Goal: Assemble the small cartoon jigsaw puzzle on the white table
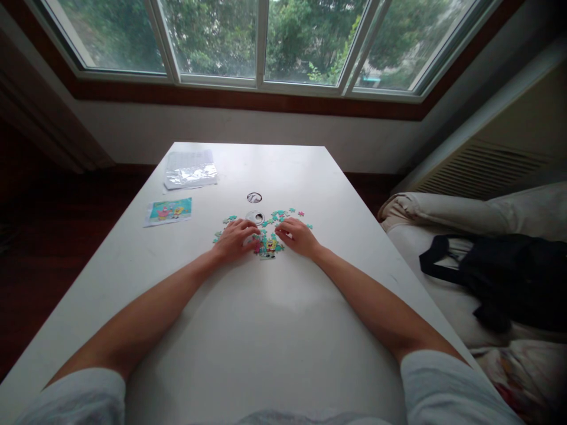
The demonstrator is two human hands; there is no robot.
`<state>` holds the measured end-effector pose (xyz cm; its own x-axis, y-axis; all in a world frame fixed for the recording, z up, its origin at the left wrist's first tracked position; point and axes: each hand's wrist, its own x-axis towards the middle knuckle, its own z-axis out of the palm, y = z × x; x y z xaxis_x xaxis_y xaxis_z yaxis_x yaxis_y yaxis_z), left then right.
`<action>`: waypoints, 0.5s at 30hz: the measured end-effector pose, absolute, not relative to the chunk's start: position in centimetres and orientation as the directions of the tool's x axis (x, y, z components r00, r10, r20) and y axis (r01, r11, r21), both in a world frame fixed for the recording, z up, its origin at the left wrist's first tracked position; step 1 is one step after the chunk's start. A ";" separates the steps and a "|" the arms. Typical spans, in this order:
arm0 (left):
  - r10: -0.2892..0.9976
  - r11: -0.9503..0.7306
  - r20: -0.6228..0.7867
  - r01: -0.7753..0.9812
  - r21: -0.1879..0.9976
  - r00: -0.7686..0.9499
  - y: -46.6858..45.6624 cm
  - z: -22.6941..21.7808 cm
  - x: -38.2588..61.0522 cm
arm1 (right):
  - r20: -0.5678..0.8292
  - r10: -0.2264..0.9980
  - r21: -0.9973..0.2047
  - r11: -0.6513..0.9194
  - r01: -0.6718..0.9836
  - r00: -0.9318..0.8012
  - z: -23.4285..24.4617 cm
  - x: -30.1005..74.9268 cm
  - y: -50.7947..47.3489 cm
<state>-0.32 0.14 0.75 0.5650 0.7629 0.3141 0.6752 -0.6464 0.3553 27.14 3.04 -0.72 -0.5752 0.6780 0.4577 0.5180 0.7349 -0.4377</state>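
Observation:
A partly joined jigsaw puzzle (269, 245) with a yellow cartoon figure lies flat on the white table between my two hands. At its left side my left hand (237, 239) rests low, palm down, its fingers apart and bent over the pieces; part of the puzzle is hidden beneath it. On the right, my right hand (296, 235) has its thumb and forefinger pinched together at the puzzle's upper right edge. Whatever is between those fingertips is too small to make out. Loose teal jigsaw pieces (280, 213) lie scattered just beyond and beside both hands.
A small round clear lid (255, 218) and a dark-patterned disc (254, 198) lie beyond the pieces. To the left are a cartoon picture card (169, 211) and a clear plastic bag (191, 169). A black bag (509, 277) lies on the couch at right.

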 end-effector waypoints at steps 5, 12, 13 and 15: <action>0.909 -0.329 0.376 0.862 0.386 0.179 2.3 0.5 -2.7 | 0.503 0.714 -0.487 0.700 0.522 -0.488 -0.6 27.8 3.2; 0.959 -0.085 0.279 0.904 0.419 -0.039 4.4 -0.3 -6.0 | 0.501 0.736 -0.504 0.676 0.538 -0.455 -0.9 27.9 3.3; 0.960 -0.099 0.279 0.903 0.418 -0.024 4.4 -0.4 -6.1 | 0.502 0.736 -0.504 0.676 0.538 -0.454 -0.9 27.9 3.4; 0.957 -0.141 0.288 0.902 0.407 0.020 4.2 -0.4 -5.9 | 0.505 0.737 -0.503 0.674 0.542 -0.449 -1.1 27.9 3.5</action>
<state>-5.92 4.21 -0.36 0.0201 0.9574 0.2881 0.9025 -0.1414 0.4069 27.90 3.47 -1.08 -0.4489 0.7374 0.5047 0.5418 0.6737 -0.5025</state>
